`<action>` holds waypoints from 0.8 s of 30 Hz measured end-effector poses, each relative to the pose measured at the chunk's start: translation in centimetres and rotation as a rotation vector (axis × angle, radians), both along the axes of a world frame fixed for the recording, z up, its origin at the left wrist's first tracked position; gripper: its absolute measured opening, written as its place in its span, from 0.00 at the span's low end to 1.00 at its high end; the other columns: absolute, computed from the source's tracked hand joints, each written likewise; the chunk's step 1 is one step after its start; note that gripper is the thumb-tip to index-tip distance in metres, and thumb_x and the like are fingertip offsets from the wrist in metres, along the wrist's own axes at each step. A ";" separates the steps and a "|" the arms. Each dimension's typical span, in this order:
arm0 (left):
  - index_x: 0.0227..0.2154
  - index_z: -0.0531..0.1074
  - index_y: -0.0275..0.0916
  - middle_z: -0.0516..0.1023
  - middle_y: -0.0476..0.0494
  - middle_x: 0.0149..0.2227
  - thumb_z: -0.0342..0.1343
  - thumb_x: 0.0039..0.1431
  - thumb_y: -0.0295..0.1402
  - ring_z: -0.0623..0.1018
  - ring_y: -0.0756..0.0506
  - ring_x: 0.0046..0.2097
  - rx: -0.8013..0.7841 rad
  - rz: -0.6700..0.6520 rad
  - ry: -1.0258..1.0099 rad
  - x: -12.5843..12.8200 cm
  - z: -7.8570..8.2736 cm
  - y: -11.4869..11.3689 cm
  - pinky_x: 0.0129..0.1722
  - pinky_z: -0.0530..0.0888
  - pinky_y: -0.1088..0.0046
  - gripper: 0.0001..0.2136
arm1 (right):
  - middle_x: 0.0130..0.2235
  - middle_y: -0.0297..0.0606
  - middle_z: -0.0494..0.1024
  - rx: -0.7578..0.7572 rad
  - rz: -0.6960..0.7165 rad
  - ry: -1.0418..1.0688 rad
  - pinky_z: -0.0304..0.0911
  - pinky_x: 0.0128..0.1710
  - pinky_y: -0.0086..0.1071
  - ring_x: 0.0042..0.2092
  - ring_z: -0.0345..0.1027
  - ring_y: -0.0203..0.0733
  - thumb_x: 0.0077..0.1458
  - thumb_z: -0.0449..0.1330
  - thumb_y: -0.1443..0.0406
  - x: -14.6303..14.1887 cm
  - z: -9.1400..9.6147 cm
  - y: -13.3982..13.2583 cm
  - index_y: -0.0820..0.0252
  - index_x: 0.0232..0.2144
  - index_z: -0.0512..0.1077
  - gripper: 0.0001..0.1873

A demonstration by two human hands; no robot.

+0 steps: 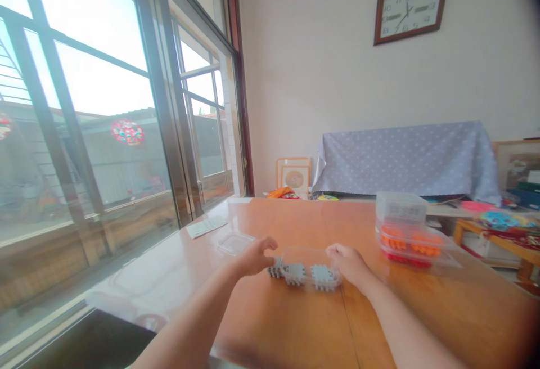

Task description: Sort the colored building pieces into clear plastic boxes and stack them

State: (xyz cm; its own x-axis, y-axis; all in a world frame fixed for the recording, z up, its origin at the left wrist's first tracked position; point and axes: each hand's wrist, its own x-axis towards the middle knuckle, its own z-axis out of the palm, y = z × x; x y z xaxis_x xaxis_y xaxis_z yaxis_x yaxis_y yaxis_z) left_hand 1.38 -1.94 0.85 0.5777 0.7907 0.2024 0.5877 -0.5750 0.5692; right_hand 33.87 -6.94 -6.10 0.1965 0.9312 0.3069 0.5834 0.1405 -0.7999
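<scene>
A clear plastic container (pixel 310 253) sits on the table in front of me with grey notched pieces (pixel 324 276) in it. At its right rim, my right hand (pixel 348 263) is closed, with the fingers pinched on the edge. My left hand (pixel 256 256) is at the container's left side, fingers curved and a gap between thumb and forefinger. Just beneath that thumb is another grey notched piece (pixel 275 270), beside the container's left wall. Whether the left hand touches this piece, I cannot tell. A clear lid (pixel 235 243) lies flat beyond my left hand.
Stacked clear boxes (pixel 400 210) at the right hold orange notched pieces (pixel 394 238) and red ones below. A printed paper (pixel 206 226) lies at the table's far left, near the window. A cloth-covered long object (pixel 400 158) stands behind the wooden table (pixel 270 324).
</scene>
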 end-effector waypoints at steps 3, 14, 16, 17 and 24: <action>0.48 0.72 0.41 0.77 0.43 0.51 0.63 0.46 0.30 0.75 0.41 0.52 0.006 0.004 0.061 -0.5 -1.5 0.5 0.52 0.72 0.67 0.23 | 0.26 0.33 0.77 -0.028 -0.012 -0.003 0.58 0.30 0.30 0.32 0.69 0.41 0.54 0.53 0.53 0.0 -0.3 0.3 0.57 0.29 0.76 0.18; 0.42 0.72 0.39 0.78 0.46 0.44 0.62 0.47 0.26 0.75 0.44 0.46 0.054 0.054 -0.020 -0.5 -1.2 1.0 0.50 0.71 0.67 0.17 | 0.26 0.33 0.77 0.008 -0.004 0.005 0.60 0.30 0.30 0.31 0.70 0.41 0.55 0.53 0.54 0.0 0.0 0.0 0.57 0.28 0.76 0.17; 0.42 0.72 0.39 0.78 0.45 0.44 0.61 0.48 0.27 0.75 0.44 0.46 0.099 0.073 -0.064 0.0 -0.1 0.9 0.50 0.71 0.68 0.15 | 0.27 0.34 0.78 0.012 -0.002 0.020 0.60 0.31 0.30 0.32 0.70 0.41 0.55 0.53 0.54 0.0 0.0 -0.1 0.57 0.29 0.76 0.16; 0.42 0.72 0.40 0.78 0.45 0.44 0.61 0.49 0.28 0.75 0.44 0.47 0.119 0.069 -0.078 0.5 0.4 0.7 0.50 0.71 0.68 0.15 | 0.28 0.34 0.78 0.015 -0.001 0.026 0.60 0.31 0.30 0.32 0.70 0.41 0.55 0.53 0.55 0.0 0.0 -0.1 0.57 0.29 0.76 0.16; 0.41 0.74 0.40 0.80 0.44 0.43 0.65 0.48 0.34 0.76 0.43 0.45 0.124 -0.074 -0.026 7.1 1.8 -2.0 0.45 0.72 0.69 0.15 | 0.27 0.34 0.79 0.017 -0.017 0.006 0.60 0.32 0.29 0.33 0.70 0.40 0.54 0.53 0.56 -0.2 0.3 -0.1 0.58 0.28 0.76 0.16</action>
State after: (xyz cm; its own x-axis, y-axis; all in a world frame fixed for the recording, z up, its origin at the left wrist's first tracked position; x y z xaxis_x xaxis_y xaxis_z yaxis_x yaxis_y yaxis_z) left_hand 8.48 -3.97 2.67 0.6270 0.7141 0.3113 0.5271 -0.6832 0.5054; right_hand 33.66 -7.02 -5.83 0.2140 0.9224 0.3216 0.5811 0.1444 -0.8009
